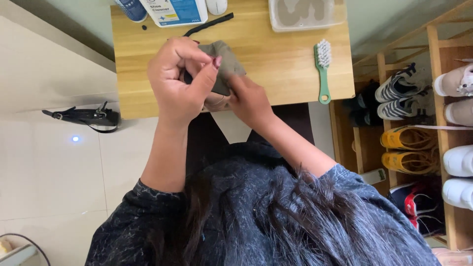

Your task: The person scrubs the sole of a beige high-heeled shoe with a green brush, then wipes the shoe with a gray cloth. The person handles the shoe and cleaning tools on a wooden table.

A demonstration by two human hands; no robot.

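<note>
My left hand [177, 81] is curled above an olive-green shoe [224, 64], its thumb and fingers pinched together at the shoe's top. My right hand [249, 101] grips the shoe from below and the right, near its pale sole. Both hands hold the shoe just above the front edge of a small wooden table [286, 64]. A black shoelace [209, 23] lies on the table behind the shoe. Whether my left fingers pinch a lace end is hidden.
A green-handled brush [323, 69] lies to the right on the table. A clear plastic tub [305, 14], a white bottle [175, 11] and a blue item stand at the far edge. A wooden shoe rack [438, 123] with several shoes stands right. A black strap [84, 116] lies on the floor left.
</note>
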